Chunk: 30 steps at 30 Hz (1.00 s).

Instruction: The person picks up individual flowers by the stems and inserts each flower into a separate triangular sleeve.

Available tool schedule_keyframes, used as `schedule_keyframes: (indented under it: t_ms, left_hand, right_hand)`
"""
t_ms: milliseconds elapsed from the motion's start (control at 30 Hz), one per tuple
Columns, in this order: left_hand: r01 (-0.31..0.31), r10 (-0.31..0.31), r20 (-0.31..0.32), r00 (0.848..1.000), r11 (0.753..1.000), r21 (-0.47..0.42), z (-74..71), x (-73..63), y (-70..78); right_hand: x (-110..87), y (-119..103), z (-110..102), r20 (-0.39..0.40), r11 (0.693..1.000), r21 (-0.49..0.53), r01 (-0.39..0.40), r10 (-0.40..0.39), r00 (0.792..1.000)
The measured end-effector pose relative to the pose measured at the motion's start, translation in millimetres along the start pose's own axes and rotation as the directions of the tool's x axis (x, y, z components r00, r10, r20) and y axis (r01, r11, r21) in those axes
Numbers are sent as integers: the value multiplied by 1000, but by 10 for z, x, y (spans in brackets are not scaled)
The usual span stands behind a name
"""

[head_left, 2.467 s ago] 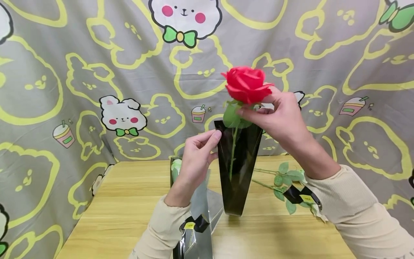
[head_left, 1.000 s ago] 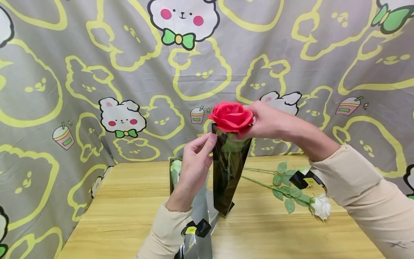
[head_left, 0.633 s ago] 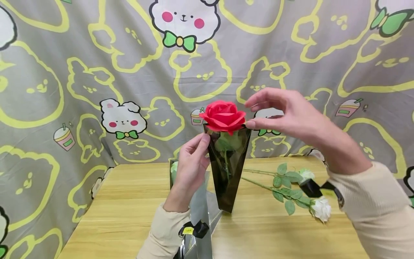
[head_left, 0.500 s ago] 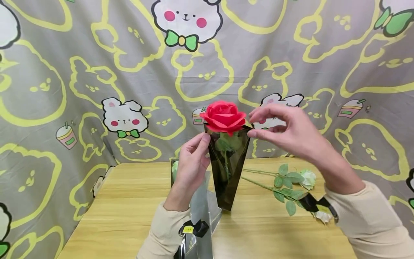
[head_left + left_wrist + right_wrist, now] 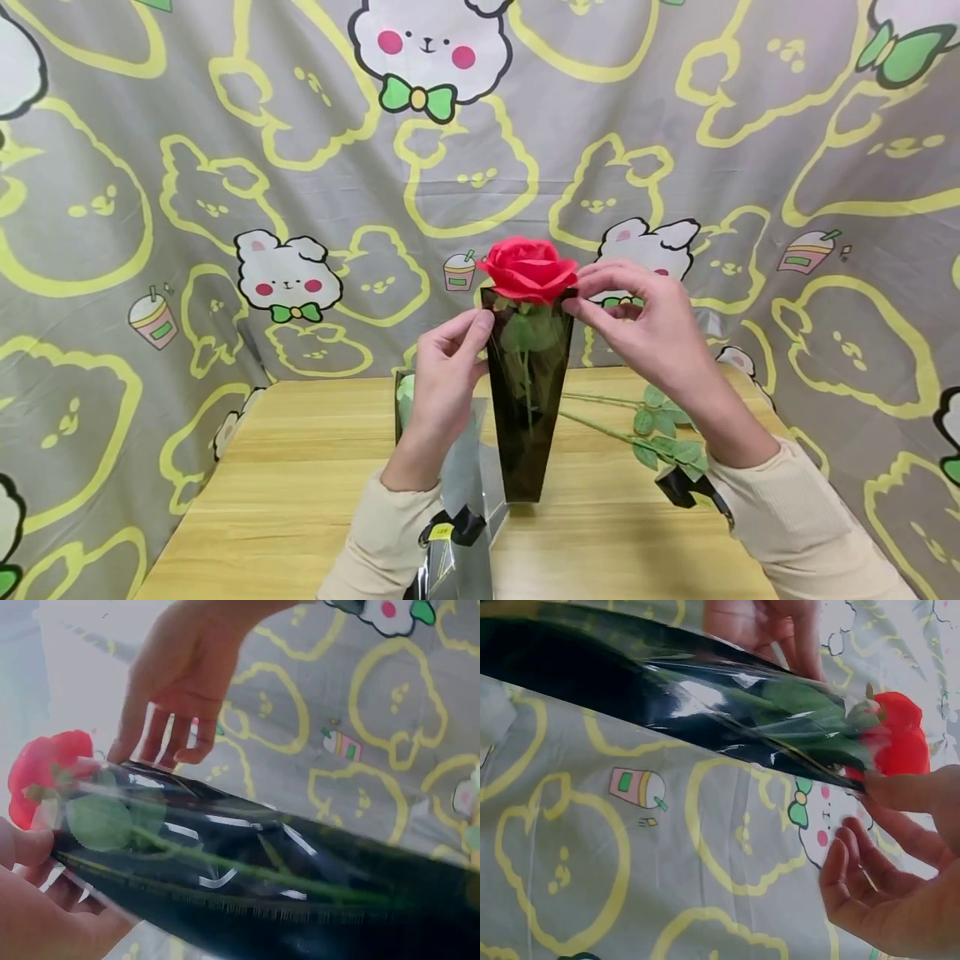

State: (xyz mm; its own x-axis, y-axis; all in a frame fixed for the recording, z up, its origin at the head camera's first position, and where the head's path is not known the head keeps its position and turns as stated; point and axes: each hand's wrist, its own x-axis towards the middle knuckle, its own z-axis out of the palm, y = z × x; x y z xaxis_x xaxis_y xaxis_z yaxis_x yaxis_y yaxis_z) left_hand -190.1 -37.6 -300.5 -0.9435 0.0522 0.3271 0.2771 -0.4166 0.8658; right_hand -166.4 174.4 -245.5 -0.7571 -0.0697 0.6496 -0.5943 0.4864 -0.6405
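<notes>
A red rose (image 5: 528,268) stands inside a tapered black flower sleeve (image 5: 527,400) with a clear front. Its bloom rises above the sleeve's top edge, and the green leaves and stem show through the film. My left hand (image 5: 447,375) pinches the sleeve's upper left corner between thumb and fingers. At the upper right corner my right hand (image 5: 652,321) pinches the rim, close beside the petals. The right wrist view shows thumb and index finger on that corner, below the red bloom (image 5: 901,735), with the other fingers loosely bent.
White roses lie on the wooden table (image 5: 300,467) at the right; their leaves (image 5: 663,425) show, blooms hidden by my right arm. Left of centre, under my left arm, lies another wrapped flower in a sleeve (image 5: 467,475). A patterned grey curtain (image 5: 480,150) hangs behind.
The rose has been lowered into the sleeve. My right hand let go of it, moved off to the right, then came back and took the sleeve's upper right corner. My left hand kept its pinch.
</notes>
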Motion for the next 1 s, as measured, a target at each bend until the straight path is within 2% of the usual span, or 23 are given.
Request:
schedule_keyframes:
  t_ms: [67,133,167,267,400,467,567,633,700,800,1000]
  left_hand:
    - [31,-31,-5,1000,999,-45,-18,3,0]
    - [57,-57,0,998,995,-77,-31,2,-3]
    - [66,-65,4,998,994,-85,-37,3,-6]
    - [75,-74,11,997,993,-90,-52,2,-7]
    - [81,-79,25,997,991,-106,-64,-11,8]
    - [80,-76,37,996,990,-112,-66,-16,20]
    - [65,-60,50,997,991,-118,-63,-20,30]
    - [57,-51,52,997,991,-123,-58,-21,29]
    - [56,-50,52,997,991,-120,-58,-25,22]
    - [61,-54,67,996,991,-118,-59,-30,9]
    - [52,-42,88,995,993,-110,-69,-22,-9]
  right_hand:
    - [-45,-15,42,-96,996,4,85,-85,992]
    - [-95,-50,86,-182,976,-8,217,-215,960]
    - [-116,-77,106,-207,957,-20,289,-287,935]
    - [-158,-177,159,-255,880,-95,465,-473,843]
    - [-202,-291,216,-308,803,-169,572,-594,743]
    - [-219,-327,239,-306,778,-198,597,-627,716]
    - [-223,-335,267,-214,742,-241,626,-670,711]
    - [-209,-325,273,-143,724,-280,631,-681,718]
    - [-188,-299,271,-100,719,-305,625,-677,729]
    - [-157,-263,244,-78,735,-329,593,-647,759]
    - [-84,-208,192,-48,800,-329,503,-546,837]
